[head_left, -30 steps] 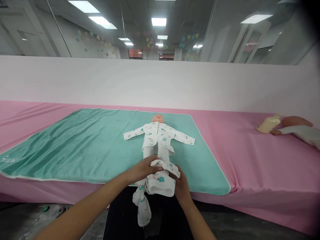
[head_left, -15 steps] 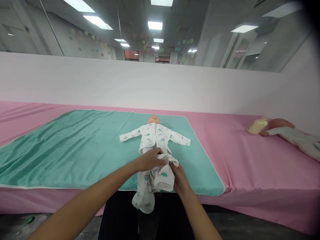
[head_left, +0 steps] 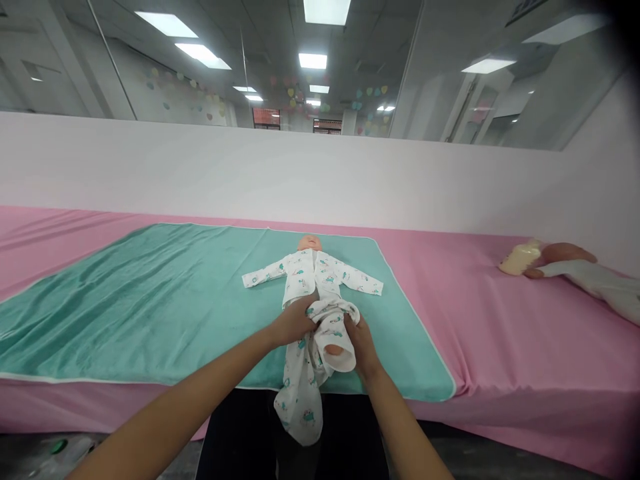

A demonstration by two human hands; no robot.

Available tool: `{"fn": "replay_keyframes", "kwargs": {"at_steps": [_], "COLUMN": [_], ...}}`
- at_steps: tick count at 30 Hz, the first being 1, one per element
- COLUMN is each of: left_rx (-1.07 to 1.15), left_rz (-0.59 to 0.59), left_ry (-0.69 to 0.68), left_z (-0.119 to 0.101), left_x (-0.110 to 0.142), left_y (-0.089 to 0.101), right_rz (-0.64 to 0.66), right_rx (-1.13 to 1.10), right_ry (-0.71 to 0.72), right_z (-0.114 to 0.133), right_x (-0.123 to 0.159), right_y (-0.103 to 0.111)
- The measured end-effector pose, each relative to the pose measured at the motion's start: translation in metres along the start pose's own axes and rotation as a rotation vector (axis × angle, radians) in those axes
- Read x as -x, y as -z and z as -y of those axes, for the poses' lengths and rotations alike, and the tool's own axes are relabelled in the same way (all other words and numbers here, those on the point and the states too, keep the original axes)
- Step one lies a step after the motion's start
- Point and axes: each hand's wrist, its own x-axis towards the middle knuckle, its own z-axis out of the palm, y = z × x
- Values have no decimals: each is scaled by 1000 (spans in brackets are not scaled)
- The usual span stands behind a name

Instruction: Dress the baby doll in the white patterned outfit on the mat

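Note:
A baby doll (head_left: 311, 244) lies on its back on a teal mat (head_left: 150, 293), dressed in a white printed top with the sleeves spread out. Both my hands are at its legs, closed on a pair of white printed baby trousers (head_left: 305, 387). My left hand (head_left: 293, 321) grips the bunched waist on the left. My right hand (head_left: 361, 343) holds the right side, where a doll foot shows through the trouser opening. One trouser leg hangs down over the table's front edge.
The mat lies on a long table with a pink cover (head_left: 500, 333), backed by a white wall. At the far right lies a second doll (head_left: 575, 263) with a cream bottle (head_left: 520, 259). Small green bits lie on the floor at lower left (head_left: 59, 445).
My hands have pushed the bunched trousers further up the doll's legs, toward its body. A doll foot now shows in the trouser opening. The hanging leg dropped lower.

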Motion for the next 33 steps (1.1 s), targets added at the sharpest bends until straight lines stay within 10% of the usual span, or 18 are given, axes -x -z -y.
{"fn": "replay_keyframes", "kwargs": {"at_steps": [7, 16, 23, 33], "left_rx": [207, 26, 785, 1099], "left_rz": [-128, -169, 127, -118], "left_ry": [203, 78, 131, 55], "left_z": [23, 36, 20, 58], "left_x": [-16, -40, 0, 7], "left_y": [-2, 11, 23, 57], "right_rz": [-56, -30, 102, 487], "right_rx": [298, 300, 542, 582], "right_ry": [150, 128, 227, 26], "right_z": [3, -2, 1, 10], "right_x": [-24, -48, -64, -72], "right_y": [4, 11, 31, 53]}}
